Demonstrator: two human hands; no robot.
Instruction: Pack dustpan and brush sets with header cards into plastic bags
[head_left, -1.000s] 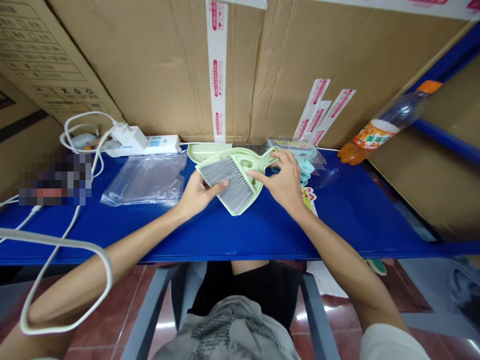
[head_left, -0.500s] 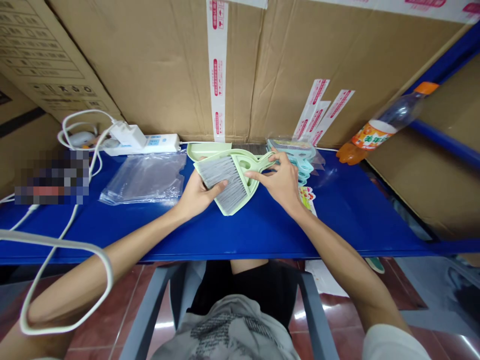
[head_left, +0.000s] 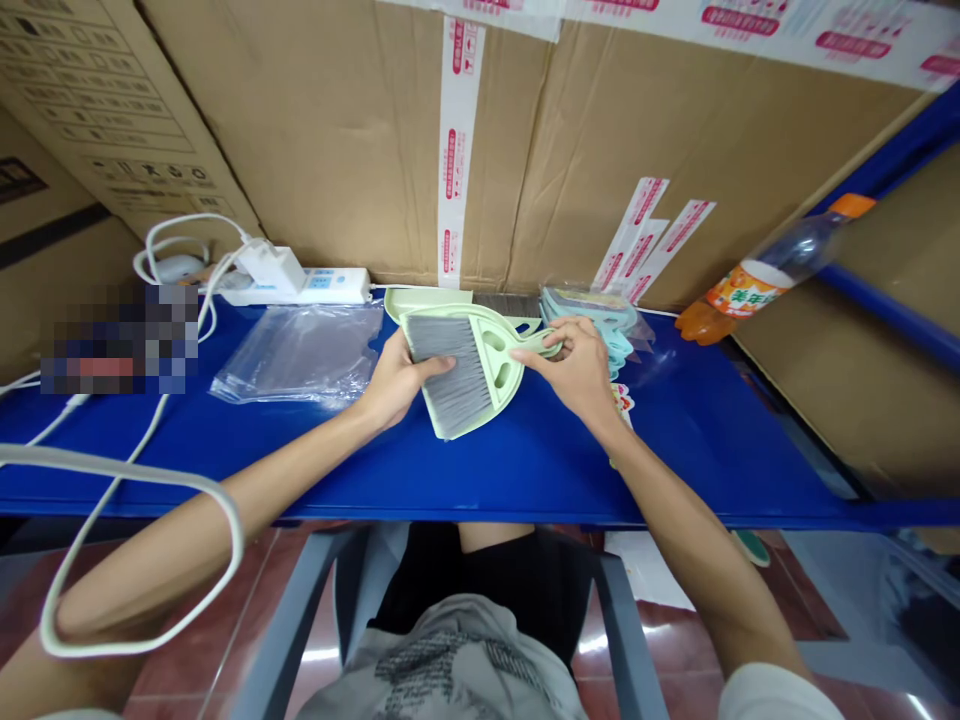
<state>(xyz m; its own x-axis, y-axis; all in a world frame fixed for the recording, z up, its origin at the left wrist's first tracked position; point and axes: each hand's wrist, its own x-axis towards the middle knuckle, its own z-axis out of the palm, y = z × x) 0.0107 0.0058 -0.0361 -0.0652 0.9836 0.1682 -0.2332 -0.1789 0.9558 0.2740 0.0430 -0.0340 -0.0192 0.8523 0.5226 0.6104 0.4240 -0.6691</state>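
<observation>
A light green dustpan (head_left: 514, 388) is held over the blue table, with a small hand brush (head_left: 459, 372) with grey bristles lying inside it. My left hand (head_left: 396, 382) clasps the dustpan's wide left edge, its thumb pressing on the bristles and its other fingers hidden underneath. At the handle end on the right, my right hand (head_left: 576, 368) is closed round the handles, thumb and fingers bent. Behind them another light green dustpan (head_left: 427, 299) lies at the back of the table beside grey bristles (head_left: 504, 304).
Clear plastic bags (head_left: 304, 350) lie left, before a white power strip (head_left: 337, 286) with cables. A white cable (head_left: 234, 520) loops above my left forearm. Light blue brush sets (head_left: 611, 330) are stacked behind my right hand. An orange drink bottle (head_left: 750, 285) leans at the right. Cardboard (head_left: 360, 150) stands behind.
The view has shifted slightly. The dustpan with its brush has turned a little, its handle end now lower in the picture. Both hands keep their hold.
</observation>
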